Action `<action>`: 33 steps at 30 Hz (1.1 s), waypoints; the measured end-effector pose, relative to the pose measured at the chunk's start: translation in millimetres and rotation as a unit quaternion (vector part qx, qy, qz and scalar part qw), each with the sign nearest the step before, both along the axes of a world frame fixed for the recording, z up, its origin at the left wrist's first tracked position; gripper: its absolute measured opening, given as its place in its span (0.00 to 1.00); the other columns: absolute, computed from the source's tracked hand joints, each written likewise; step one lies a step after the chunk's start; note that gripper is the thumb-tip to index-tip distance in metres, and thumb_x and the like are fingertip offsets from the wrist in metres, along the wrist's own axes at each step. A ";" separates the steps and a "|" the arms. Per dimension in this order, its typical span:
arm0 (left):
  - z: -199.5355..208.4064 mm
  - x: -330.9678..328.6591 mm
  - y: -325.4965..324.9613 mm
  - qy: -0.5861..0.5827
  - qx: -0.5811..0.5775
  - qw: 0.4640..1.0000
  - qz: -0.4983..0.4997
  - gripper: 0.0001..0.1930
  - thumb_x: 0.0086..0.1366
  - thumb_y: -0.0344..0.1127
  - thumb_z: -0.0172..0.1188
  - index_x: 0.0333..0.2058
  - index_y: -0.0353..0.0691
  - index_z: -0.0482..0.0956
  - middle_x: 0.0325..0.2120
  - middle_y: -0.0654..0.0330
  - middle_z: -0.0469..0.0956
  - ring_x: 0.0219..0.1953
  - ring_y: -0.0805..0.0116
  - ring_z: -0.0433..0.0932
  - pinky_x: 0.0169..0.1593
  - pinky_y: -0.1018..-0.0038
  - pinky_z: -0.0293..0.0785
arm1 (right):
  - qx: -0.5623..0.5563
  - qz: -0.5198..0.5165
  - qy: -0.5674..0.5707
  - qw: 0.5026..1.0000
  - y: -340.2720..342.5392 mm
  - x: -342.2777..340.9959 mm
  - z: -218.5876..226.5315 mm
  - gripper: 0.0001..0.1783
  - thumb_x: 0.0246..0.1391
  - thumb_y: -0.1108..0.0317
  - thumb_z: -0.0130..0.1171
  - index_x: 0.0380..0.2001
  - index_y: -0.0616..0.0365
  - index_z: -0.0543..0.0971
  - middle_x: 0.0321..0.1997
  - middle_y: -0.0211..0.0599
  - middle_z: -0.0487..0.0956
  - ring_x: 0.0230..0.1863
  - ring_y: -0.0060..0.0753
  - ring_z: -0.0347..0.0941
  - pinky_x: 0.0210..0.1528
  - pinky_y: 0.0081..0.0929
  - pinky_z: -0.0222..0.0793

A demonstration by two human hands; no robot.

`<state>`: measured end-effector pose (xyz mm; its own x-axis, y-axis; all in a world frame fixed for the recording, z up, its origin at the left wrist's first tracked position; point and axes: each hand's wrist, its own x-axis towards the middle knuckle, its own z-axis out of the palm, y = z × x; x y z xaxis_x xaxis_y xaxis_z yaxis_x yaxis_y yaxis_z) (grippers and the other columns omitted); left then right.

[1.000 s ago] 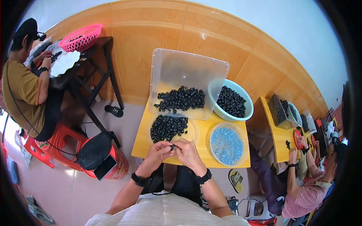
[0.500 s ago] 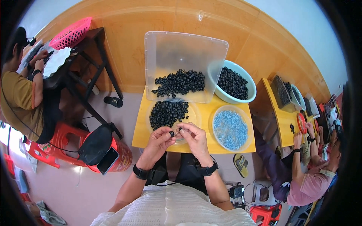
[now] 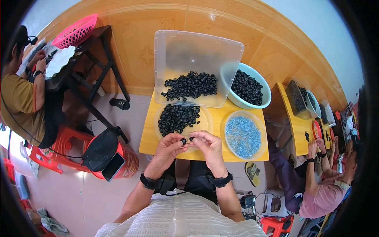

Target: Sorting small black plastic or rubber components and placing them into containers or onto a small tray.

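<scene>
While my left hand (image 3: 167, 151) pinches a black bead (image 3: 183, 141), I have my right hand (image 3: 209, 149) nearly closed, gripping a small dark piece (image 3: 192, 139) just beside it; a bead pile (image 3: 177, 118) lies beyond both.

Black rings (image 3: 177, 119) at centre, pale blue bowl (image 3: 266, 95) right of them, yellow table (image 3: 219, 118), pink latticed basket (image 3: 77, 31) upper left, red stool (image 3: 74, 141) at left, orange-brown wood-grained panelling (image 3: 134, 51) across the top.
</scene>
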<state>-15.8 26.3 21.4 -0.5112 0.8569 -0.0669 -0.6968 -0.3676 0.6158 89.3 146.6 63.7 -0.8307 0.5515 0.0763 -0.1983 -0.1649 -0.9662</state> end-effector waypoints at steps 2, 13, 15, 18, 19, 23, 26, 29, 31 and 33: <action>3.9 1.2 0.7 0.010 -0.009 1.000 0.001 0.09 0.58 0.23 0.54 0.38 0.36 0.72 0.31 0.60 0.76 0.35 0.68 0.78 0.42 0.76 0.76 | 0.037 -0.012 -0.004 0.999 -3.7 -0.5 6.0 0.08 0.49 0.82 0.52 0.35 0.68 0.76 0.31 0.34 0.76 0.33 0.23 0.75 0.37 0.19 0.72; 10.4 5.1 0.7 0.075 -0.019 0.997 0.002 0.08 0.56 0.22 0.56 0.36 0.37 0.71 0.33 0.62 0.74 0.36 0.72 0.76 0.44 0.74 0.75 | 0.388 -0.059 -0.064 0.917 -12.4 -0.7 28.5 0.08 0.41 0.85 0.54 0.28 0.66 0.78 0.28 0.40 0.76 0.28 0.34 0.74 0.30 0.22 0.70; 9.0 6.2 1.1 0.117 -0.029 0.993 0.017 0.08 0.55 0.22 0.56 0.35 0.38 0.71 0.32 0.64 0.74 0.36 0.75 0.75 0.43 0.76 0.74 | 0.420 -0.068 -0.069 0.903 -15.3 0.3 27.6 0.07 0.42 0.83 0.53 0.28 0.65 0.76 0.26 0.44 0.73 0.27 0.44 0.72 0.29 0.29 0.68; 7.3 7.6 -0.1 0.166 -0.037 0.985 0.035 0.09 0.54 0.22 0.57 0.35 0.38 0.71 0.31 0.65 0.74 0.36 0.78 0.74 0.43 0.80 0.72 | 0.437 -0.099 -0.101 0.888 -24.4 -0.5 27.2 0.07 0.40 0.84 0.53 0.25 0.65 0.77 0.25 0.43 0.73 0.26 0.42 0.72 0.27 0.28 0.68; 7.9 8.4 0.0 0.166 -0.037 0.985 0.035 0.09 0.54 0.22 0.57 0.35 0.38 0.71 0.31 0.65 0.74 0.36 0.78 0.74 0.43 0.80 0.72 | 0.436 -0.098 -0.101 0.889 -26.0 -0.8 26.1 0.07 0.40 0.84 0.53 0.25 0.65 0.77 0.25 0.43 0.73 0.26 0.42 0.72 0.27 0.28 0.68; 9.3 12.0 1.8 0.214 -0.072 0.972 0.067 0.10 0.53 0.20 0.57 0.34 0.36 0.71 0.31 0.65 0.73 0.35 0.79 0.73 0.42 0.82 0.69 | 0.499 -0.113 -0.126 0.850 -28.5 -2.0 16.0 0.09 0.39 0.85 0.53 0.27 0.64 0.76 0.24 0.44 0.72 0.25 0.45 0.72 0.27 0.30 0.67; 6.0 12.8 1.8 0.237 -0.088 0.964 0.084 0.10 0.53 0.20 0.57 0.34 0.36 0.71 0.31 0.65 0.73 0.35 0.79 0.72 0.42 0.82 0.69 | 0.509 -0.103 -0.122 0.846 -25.0 -3.8 13.1 0.09 0.40 0.85 0.53 0.28 0.65 0.76 0.25 0.44 0.72 0.25 0.44 0.72 0.27 0.30 0.67; 6.2 12.5 2.4 0.243 -0.084 0.962 0.092 0.10 0.53 0.20 0.58 0.34 0.36 0.71 0.31 0.65 0.73 0.35 0.79 0.72 0.42 0.82 0.68 | 0.452 -0.095 -0.117 0.880 -17.6 -3.7 10.1 0.09 0.40 0.83 0.54 0.29 0.66 0.75 0.25 0.44 0.74 0.25 0.39 0.74 0.26 0.27 0.69; 4.6 10.3 4.2 0.256 -0.075 0.959 0.094 0.10 0.53 0.21 0.58 0.35 0.36 0.71 0.31 0.65 0.73 0.35 0.79 0.71 0.42 0.83 0.68 | 0.398 -0.105 -0.141 0.900 -12.2 -3.7 10.1 0.07 0.41 0.80 0.56 0.28 0.66 0.76 0.23 0.42 0.76 0.24 0.30 0.74 0.26 0.22 0.70; 5.7 9.9 5.2 0.264 -0.082 0.956 0.097 0.10 0.53 0.21 0.59 0.35 0.35 0.71 0.31 0.65 0.73 0.35 0.79 0.71 0.42 0.83 0.68 | 0.374 -0.084 -0.156 0.911 -7.0 -1.8 11.7 0.06 0.41 0.80 0.57 0.27 0.67 0.76 0.22 0.41 0.76 0.23 0.29 0.74 0.25 0.21 0.70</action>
